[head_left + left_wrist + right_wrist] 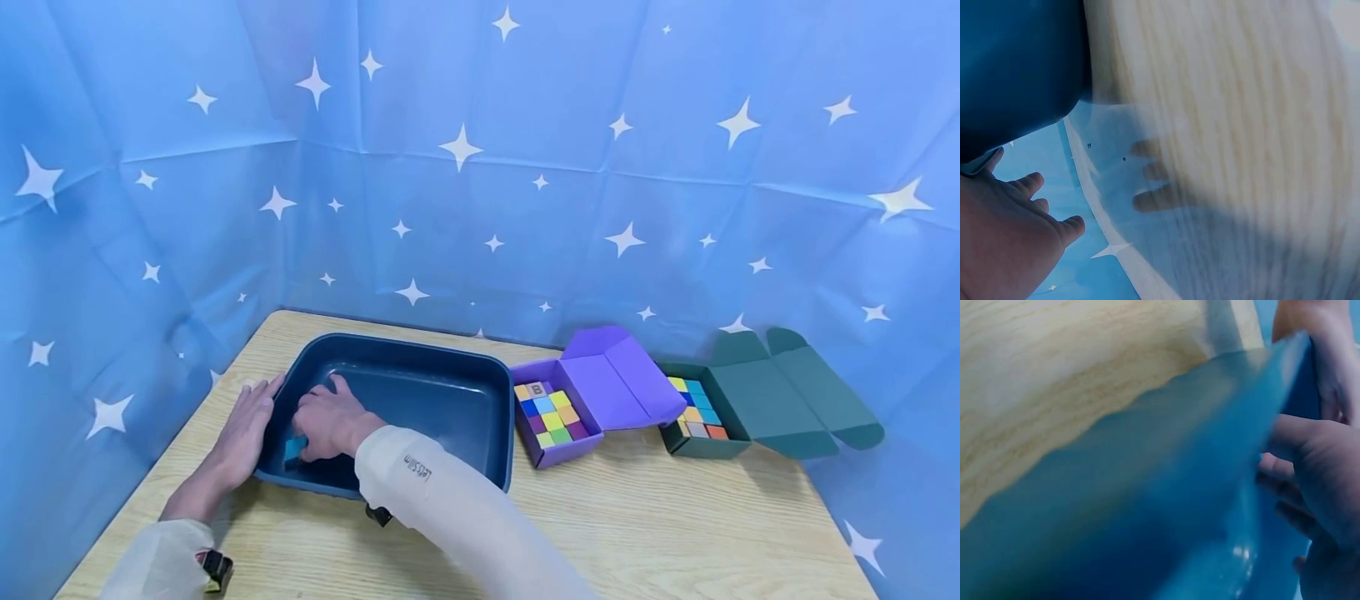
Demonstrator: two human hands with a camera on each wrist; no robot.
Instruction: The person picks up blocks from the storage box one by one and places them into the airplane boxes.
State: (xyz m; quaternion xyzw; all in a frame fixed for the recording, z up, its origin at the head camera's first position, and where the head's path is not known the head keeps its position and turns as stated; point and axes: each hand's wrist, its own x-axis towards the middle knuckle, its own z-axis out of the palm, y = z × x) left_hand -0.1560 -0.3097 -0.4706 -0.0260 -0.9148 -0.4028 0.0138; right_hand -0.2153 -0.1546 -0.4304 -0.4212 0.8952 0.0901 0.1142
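A dark blue basin (450,362) stands on the wooden table. My right hand (330,421) reaches down into its left end and pinches a blue block (295,447) near the front left corner. In the right wrist view, the right hand (1329,481) has thumb and index finger close together, with a sliver of blue between them; the basin wall hides part of the block. Along the basin's left outer side rests my left hand (243,429), its fingers straight against the rim. The left wrist view shows the left hand (1010,231) beneath the basin's rounded corner, fingers extended.
Right of the basin sits an open purple box (555,456) filled with colourful blocks, one marked B. Farther right, an open dark green box (708,448) also holds colourful blocks. Both lids lie folded out rightward. A blue star-patterned cloth (480,200) hangs behind the table (637,525).
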